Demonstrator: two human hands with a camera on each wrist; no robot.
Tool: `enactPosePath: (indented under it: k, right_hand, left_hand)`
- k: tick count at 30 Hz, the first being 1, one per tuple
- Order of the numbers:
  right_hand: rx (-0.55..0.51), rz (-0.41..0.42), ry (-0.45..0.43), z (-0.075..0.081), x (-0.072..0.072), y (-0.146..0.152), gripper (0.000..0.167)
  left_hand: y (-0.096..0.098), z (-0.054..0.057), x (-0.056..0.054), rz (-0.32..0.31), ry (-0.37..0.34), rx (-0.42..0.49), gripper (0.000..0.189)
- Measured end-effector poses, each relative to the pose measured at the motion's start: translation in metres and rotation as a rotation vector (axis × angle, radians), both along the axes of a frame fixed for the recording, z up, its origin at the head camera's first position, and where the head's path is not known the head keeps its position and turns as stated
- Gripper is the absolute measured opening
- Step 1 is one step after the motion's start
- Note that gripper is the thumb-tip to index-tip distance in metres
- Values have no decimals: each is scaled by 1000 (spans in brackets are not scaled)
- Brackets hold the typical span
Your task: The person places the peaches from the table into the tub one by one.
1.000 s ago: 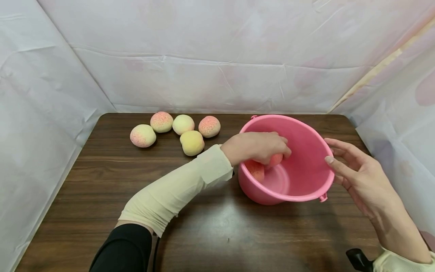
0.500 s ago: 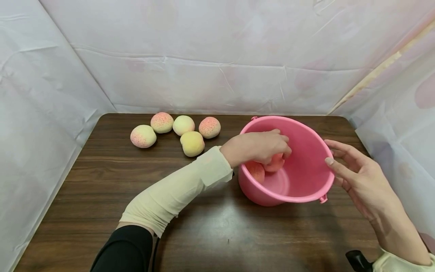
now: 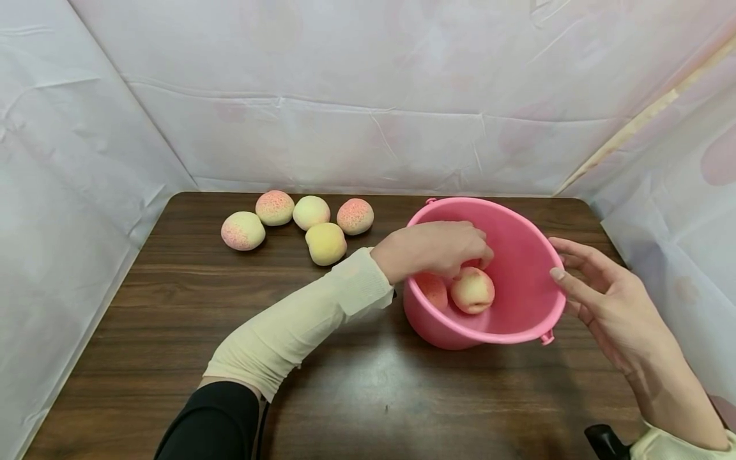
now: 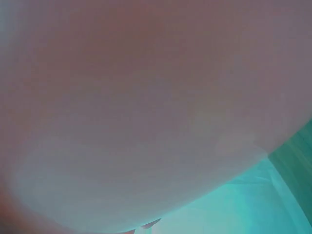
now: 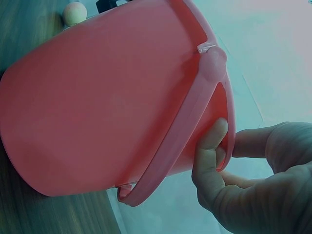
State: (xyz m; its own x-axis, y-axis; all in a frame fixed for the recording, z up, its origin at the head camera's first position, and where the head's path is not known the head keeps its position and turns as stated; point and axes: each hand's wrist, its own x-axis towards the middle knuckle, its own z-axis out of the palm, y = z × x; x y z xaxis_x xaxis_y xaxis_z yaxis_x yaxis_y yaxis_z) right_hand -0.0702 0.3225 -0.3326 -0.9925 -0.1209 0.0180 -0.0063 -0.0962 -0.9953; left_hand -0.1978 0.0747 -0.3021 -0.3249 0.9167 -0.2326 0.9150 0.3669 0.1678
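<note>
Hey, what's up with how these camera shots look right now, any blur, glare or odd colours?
Head view: mostly sharp, with pale glare on the table near the bucket; left wrist view: a blurred mass, too indistinct to name, fills most of it, teal-tinted at lower right; right wrist view: teal-tinted too, but the right hand is readable, with shadow beside the handle.

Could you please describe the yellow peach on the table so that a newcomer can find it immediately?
In the head view, look at the dark wooden table, left of the pink bucket: five peaches lie there. The yellow peach sits at the front of this group. Its fuller, almost plain yellow sets it apart from its paler or pink-speckled neighbours.
</note>
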Motion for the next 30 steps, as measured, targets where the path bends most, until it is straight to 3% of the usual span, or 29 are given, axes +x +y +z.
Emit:
enactPosePath:
  k: [12, 20, 30]
  right_hand:
    - [-3, 12, 6, 0, 0, 1, 53]
    - [-7, 9, 8, 0, -1, 1, 53]
    - [-10, -21, 9, -1, -1, -1, 53]
  left_hand:
    - [-7, 10, 4, 34, 121, 70, 29]
    - [-21, 13, 6, 54, 230, 188, 26]
    - [-41, 19, 10, 182, 305, 322, 29]
